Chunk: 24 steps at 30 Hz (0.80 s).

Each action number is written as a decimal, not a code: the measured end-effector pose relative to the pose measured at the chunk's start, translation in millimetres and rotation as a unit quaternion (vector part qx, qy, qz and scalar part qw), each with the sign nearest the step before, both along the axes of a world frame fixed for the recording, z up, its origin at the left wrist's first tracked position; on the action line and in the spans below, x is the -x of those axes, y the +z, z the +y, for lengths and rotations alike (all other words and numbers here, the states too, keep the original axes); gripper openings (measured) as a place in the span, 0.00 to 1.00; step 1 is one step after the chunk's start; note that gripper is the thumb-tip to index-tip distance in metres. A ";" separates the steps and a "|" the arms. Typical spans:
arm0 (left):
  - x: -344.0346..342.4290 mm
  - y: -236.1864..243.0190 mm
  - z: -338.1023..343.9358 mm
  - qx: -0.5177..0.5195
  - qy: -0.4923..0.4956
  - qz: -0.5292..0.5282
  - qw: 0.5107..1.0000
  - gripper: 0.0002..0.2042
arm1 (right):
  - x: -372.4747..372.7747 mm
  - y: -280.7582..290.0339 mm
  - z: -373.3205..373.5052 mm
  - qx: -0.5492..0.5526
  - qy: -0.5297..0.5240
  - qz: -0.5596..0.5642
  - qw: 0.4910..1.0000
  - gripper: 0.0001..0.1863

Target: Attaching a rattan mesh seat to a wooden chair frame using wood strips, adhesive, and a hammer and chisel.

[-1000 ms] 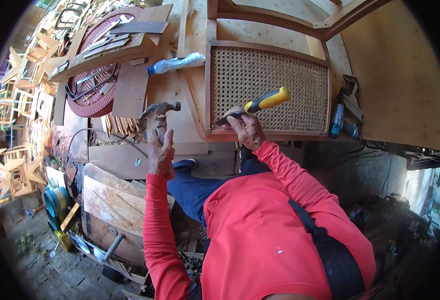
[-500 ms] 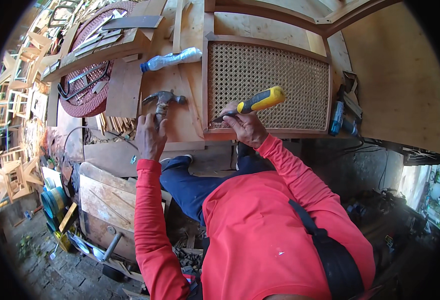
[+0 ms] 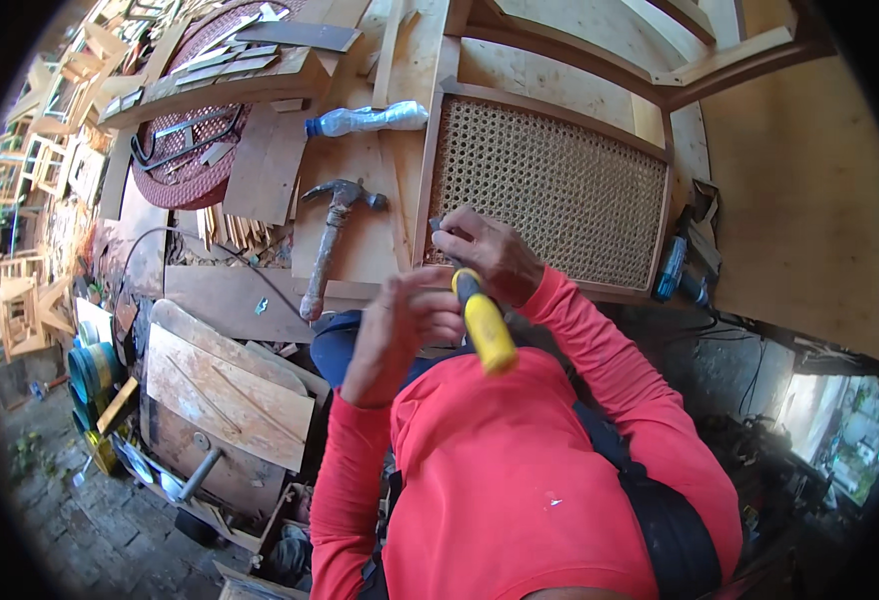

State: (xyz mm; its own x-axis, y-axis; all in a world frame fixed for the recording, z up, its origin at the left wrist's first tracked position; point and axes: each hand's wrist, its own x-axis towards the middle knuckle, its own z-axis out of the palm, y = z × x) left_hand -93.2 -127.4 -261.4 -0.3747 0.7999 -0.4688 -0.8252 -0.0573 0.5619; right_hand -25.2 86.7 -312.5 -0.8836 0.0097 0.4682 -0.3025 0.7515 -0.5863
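My right hand (image 3: 495, 255) pinches a chisel by its blade end, over the near left corner of a cane-webbed wooden frame (image 3: 550, 180). The yellow and black chisel handle (image 3: 487, 325) points back toward my body. Beside it, slightly blurred, my left hand (image 3: 400, 325) has its fingers stretched out toward the handle. It holds nothing that I can see, and whether its fingertips touch the chisel I cannot tell. A claw hammer (image 3: 330, 245) with a worn, wrapped handle lies on the bench left of the frame, its head away from me.
Beyond the hammer lies a crumpled plastic bottle (image 3: 370, 119). Wood strips and a hacksaw (image 3: 185, 140) rest over a round red woven piece (image 3: 185, 185) at the far left. A blue power tool (image 3: 672, 268) sits by the frame's right edge. Wooden rails (image 3: 560, 45) rise behind the webbing.
My left hand has let go of the hammer and moved right, close to the chisel. In my right hand the chisel has turned, its handle swinging from far right to toward my body.
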 end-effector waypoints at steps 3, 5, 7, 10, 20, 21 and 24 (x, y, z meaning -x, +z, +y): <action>-36.0 22.1 11.5 -0.001 -0.027 -0.063 0.998 0.23 | -0.8 1.3 7.7 -0.056 0.071 0.002 0.996 0.20; -51.2 12.8 21.6 -0.023 -0.010 -0.059 0.998 0.17 | -5.2 -2.9 15.6 -0.072 0.116 0.001 0.991 0.24; -64.4 -2.2 34.7 0.009 0.017 0.045 0.999 0.16 | -11.1 4.6 12.8 -0.015 0.030 0.018 0.999 0.24; -81.9 -20.1 49.3 0.090 0.031 0.263 0.960 0.16 | -63.5 -6.0 6.8 0.236 -0.129 -0.089 0.959 0.24; -127.1 -57.7 98.8 0.167 0.079 0.562 0.806 0.20 | -135.6 -7.0 18.9 0.605 0.068 -0.257 0.750 0.55; -128.3 -56.0 100.5 0.164 0.085 0.551 0.814 0.19 | -141.4 -14.0 27.2 0.574 0.086 -0.294 0.759 0.54; -121.5 -44.5 105.7 0.149 0.055 0.588 0.793 0.18 | -152.7 -18.4 40.3 0.565 0.104 -0.351 0.739 0.46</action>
State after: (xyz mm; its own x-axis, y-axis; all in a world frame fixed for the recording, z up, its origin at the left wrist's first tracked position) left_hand 28.3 -21.7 -305.9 -0.7534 0.6510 0.0933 0.2792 0.1882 0.9416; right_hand 127.5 126.9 -330.9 -0.9423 -0.1257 -0.3103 0.3348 -0.3588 -0.8713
